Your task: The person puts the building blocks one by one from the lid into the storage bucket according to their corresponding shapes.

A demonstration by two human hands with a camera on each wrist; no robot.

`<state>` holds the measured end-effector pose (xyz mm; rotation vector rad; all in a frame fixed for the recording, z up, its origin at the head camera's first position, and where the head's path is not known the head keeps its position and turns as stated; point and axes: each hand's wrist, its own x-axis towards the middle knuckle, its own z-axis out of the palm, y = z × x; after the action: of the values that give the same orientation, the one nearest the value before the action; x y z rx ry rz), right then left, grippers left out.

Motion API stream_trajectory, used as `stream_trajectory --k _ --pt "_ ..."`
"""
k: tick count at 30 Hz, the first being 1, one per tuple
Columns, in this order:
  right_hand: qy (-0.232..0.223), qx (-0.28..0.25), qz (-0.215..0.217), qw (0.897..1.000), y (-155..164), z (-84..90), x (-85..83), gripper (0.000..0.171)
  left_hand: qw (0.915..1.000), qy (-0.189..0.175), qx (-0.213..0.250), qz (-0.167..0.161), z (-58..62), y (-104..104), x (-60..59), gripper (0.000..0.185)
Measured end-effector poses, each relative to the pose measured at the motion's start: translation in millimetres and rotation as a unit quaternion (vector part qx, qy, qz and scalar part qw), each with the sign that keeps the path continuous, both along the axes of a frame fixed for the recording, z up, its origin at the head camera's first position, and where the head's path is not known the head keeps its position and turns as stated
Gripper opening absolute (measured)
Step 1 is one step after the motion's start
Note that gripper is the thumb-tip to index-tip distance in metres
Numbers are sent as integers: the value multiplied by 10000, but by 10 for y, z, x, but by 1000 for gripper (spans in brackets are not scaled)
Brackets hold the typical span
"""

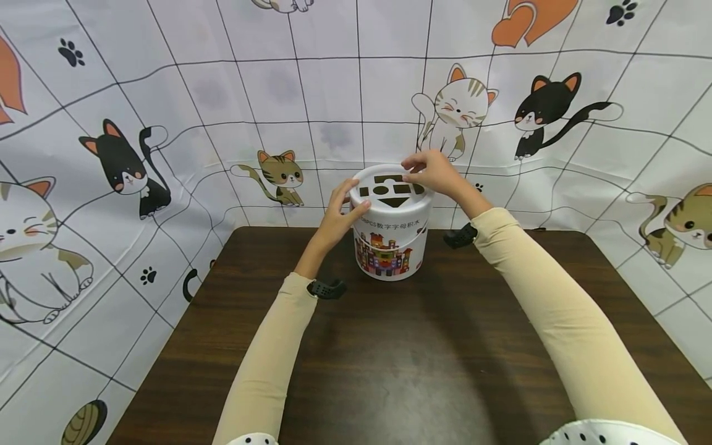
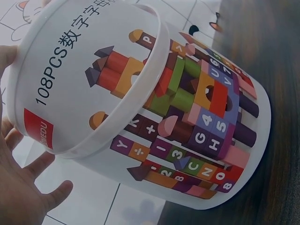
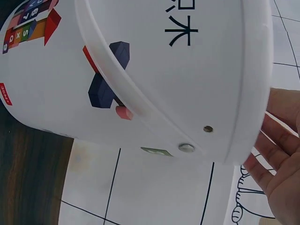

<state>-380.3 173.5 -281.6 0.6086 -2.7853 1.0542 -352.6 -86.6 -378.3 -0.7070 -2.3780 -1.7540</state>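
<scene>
White plastic bucket w/ printed colour blocks (image 1: 390,238) stands upright at far-centre of dark brown wooden desk (image 1: 400,364), close to cat-print backdrop cloth (image 1: 167,123). Its white round lid w/ shape cut-outs (image 1: 392,190) sits on top. Left hand (image 1: 340,213) grips lid's left edge, fingers curled over rim, thumb on the side. Right hand (image 1: 431,172) holds far-right rim, fingertips bent onto the top. Both arms in beige sleeves (image 1: 562,321); black wrist-cam mounts (image 1: 327,288) at each wrist.

Bare table (image 1: 400,371) before bucket (image 1: 389,247)
</scene>
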Motion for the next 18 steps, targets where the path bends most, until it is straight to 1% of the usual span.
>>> stream_trajectory --k 8,14,18 --pt "-65 104 150 9998 55 41 96 40 9999 -80 -70 -1 8 -4 3 72" --pt "-108 158 204 9996 131 54 214 40 9999 -100 -120 -4 28 -1 7 74" --pt "-30 136 203 9997 204 20 309 42 9998 -101 -147 -22 29 -4 9 77"
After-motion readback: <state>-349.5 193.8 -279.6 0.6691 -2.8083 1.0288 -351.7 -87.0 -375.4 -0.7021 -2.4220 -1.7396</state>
